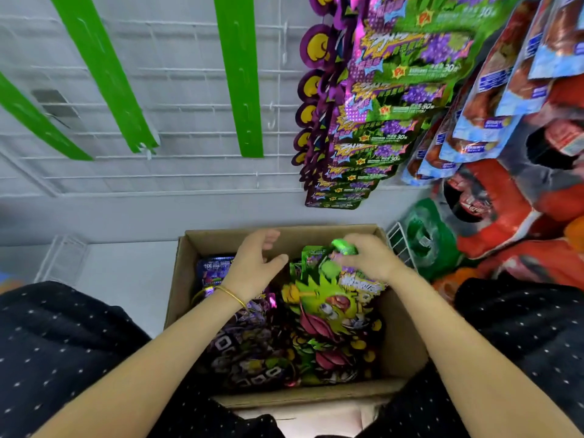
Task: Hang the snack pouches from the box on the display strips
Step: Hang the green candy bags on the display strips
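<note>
An open cardboard box (398, 336) sits in front of me, full of snack pouches. Purple pouches (243, 349) fill its left half and green pouches (328, 308) its right half. My right hand (368, 256) grips the top of a green pouch at the box's far right. My left hand (257, 262) hovers over the middle of the box with its fingers loosely spread, holding nothing. Bare green display strips (238, 74) hang on a white wire grid above the box. One strip to the right carries a column of purple-and-green pouches (376, 121).
Blue, red and orange snack bags (493, 197) crowd the right side, with a green bag (426, 238) beside the box. The wire grid (177, 121) covers the wall behind. My knees in dark dotted fabric flank the box.
</note>
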